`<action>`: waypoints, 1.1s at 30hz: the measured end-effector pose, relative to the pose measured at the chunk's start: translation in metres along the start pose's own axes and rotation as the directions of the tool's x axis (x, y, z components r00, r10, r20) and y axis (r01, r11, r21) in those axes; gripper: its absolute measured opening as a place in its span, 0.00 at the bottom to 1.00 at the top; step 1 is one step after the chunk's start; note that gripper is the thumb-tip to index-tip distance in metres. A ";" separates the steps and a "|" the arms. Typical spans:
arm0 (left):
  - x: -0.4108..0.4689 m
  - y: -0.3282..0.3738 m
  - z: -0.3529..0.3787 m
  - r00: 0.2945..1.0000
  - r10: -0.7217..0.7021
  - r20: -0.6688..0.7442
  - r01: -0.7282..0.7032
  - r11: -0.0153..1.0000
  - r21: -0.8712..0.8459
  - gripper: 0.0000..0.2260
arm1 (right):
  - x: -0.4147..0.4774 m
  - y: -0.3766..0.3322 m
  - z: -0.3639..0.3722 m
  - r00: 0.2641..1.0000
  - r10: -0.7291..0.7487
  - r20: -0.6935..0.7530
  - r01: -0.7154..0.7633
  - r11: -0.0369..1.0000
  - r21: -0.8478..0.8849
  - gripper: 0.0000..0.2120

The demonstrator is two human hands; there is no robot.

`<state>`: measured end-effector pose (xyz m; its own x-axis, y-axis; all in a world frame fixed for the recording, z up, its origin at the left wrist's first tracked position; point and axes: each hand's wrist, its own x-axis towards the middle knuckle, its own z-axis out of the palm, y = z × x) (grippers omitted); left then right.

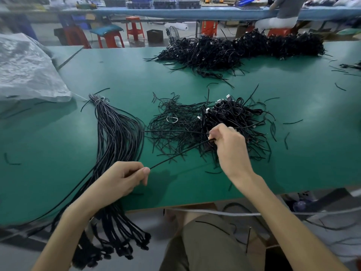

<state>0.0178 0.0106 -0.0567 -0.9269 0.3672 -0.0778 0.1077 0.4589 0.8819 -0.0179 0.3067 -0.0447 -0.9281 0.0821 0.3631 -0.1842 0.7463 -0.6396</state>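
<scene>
Workshop with long benches; green tabletop [195, 83] in front, and at least four red stools [134, 27] on the floor beyond its far edge. One person [285, 12] sits at the next bench, back turned.

Two hands at work, one black cable [179, 156] between them. It runs taut and clear of the surface, over the near middle of the tabletop.
- Left hand [125, 177]: thumb and forefinger pinch the lower end of the cable, other fingers curled in. Hovers just inside the near edge.
- Right hand [228, 145]: fingertips pressed together on the upper end, above the near side of the heap of coiled cables.

Counts on the tabletop:
- One bundle [117, 137] of long black cables, bound at its far end with a pale tie. Lies left of centre; its plug ends hang over the near edge.
- Two heaps at centre, touching: thin loose wire ties [172, 133] on the left, coiled cables [236, 114] with metal plugs on the right. One white loop [172, 119] sits on the ties.
- One long pile [244, 47] of coiled cables along the far edge.
- One grey plastic sack [25, 69] at the far left corner.
- Stray ties scattered toward the right edge; number unclear.
</scene>
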 end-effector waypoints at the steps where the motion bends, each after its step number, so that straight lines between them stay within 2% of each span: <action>1: 0.000 0.002 0.001 0.999 0.016 -0.029 -0.017 1.000 -0.006 0.17 | -0.001 0.001 -0.001 1.000 -0.004 0.016 0.004 1.000 -0.028 0.10; 4: 0.004 0.010 0.003 0.994 0.058 -0.094 -0.051 0.996 0.074 0.18 | -0.009 -0.011 -0.003 0.987 -0.124 0.107 0.130 0.990 -0.057 0.13; 7: 0.012 0.025 0.015 0.994 0.093 -0.060 -0.079 0.975 0.209 0.15 | -0.019 -0.036 0.007 0.924 -0.261 0.278 0.277 0.961 -0.020 0.17; 9: 0.016 0.034 0.025 0.985 0.153 -0.082 -0.134 0.970 0.202 0.14 | -0.026 -0.051 0.018 0.870 -0.271 0.412 0.231 0.962 0.145 0.15; 11: 0.020 0.036 0.028 0.973 0.198 -0.116 -0.176 0.968 0.180 0.12 | -0.030 -0.058 0.024 0.835 -0.221 0.504 0.043 0.939 0.341 0.15; 14: 0.019 0.026 0.023 0.985 0.136 -0.103 -0.129 0.989 0.065 0.12 | -0.025 -0.053 0.023 0.871 -0.175 0.459 -0.046 0.901 0.431 0.15; 17: 0.012 0.012 0.019 0.991 0.084 -0.101 -0.082 0.996 0.023 0.11 | -0.014 -0.043 0.010 0.935 -0.065 0.349 -0.165 0.792 0.589 0.13; 19: 0.008 0.007 0.016 0.979 0.108 -0.172 -0.108 0.994 0.006 0.12 | -0.007 -0.037 0.000 0.962 -0.006 0.274 -0.176 0.752 0.635 0.12; 21: 0.007 0.006 0.013 0.959 0.077 -0.272 -0.120 0.982 -0.143 0.12 | -0.004 -0.034 -0.005 0.972 -0.002 0.236 -0.159 0.736 0.658 0.12; 22: 0.008 0.007 0.013 0.953 0.029 -0.300 -0.129 0.939 -0.319 0.12 | -0.005 -0.034 -0.006 0.970 -0.020 0.242 -0.149 0.738 0.658 0.12; 23: 0.011 0.009 0.013 0.952 -0.033 -0.303 -0.137 0.841 -0.524 0.12 | -0.008 -0.034 -0.006 0.963 -0.049 0.266 -0.142 0.746 0.651 0.12; 25: 0.020 0.017 0.016 0.952 -0.172 -0.253 -0.125 0.535 -0.836 0.10 | -0.015 -0.035 -0.004 0.934 -0.110 0.341 -0.145 0.754 0.640 0.12; 26: 0.025 0.021 0.017 0.948 -0.235 -0.213 -0.109 0.390 -0.914 0.08 | -0.019 -0.035 -0.002 0.915 -0.139 0.378 -0.148 0.757 0.637 0.12; 28: 0.032 0.029 0.021 0.938 -0.315 -0.143 -0.095 0.163 -0.982 0.06 | -0.027 -0.035 0.002 0.882 -0.186 0.433 -0.139 0.775 0.616 0.12; 31: 0.035 0.034 0.033 0.942 -0.327 -0.073 -0.117 -0.117 -0.986 0.06 | -0.036 -0.034 0.006 0.854 -0.214 0.475 -0.117 0.810 0.574 0.10; 32: 0.035 0.036 0.036 0.946 -0.318 -0.060 -0.107 -0.132 -0.985 0.06 | -0.039 -0.034 0.007 0.849 -0.215 0.482 -0.112 0.819 0.563 0.10; 33: 0.035 0.037 0.039 0.946 -0.319 -0.055 -0.083 -0.073 -0.994 0.07 | -0.040 -0.034 0.008 0.847 -0.212 0.487 -0.111 0.826 0.553 0.10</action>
<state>0.0036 0.0719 -0.0451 -0.9311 0.1562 -0.3297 -0.2886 -0.8681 0.4038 0.0232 0.2730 -0.0433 -0.9046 -0.4109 0.1133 -0.2282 0.2424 -0.9430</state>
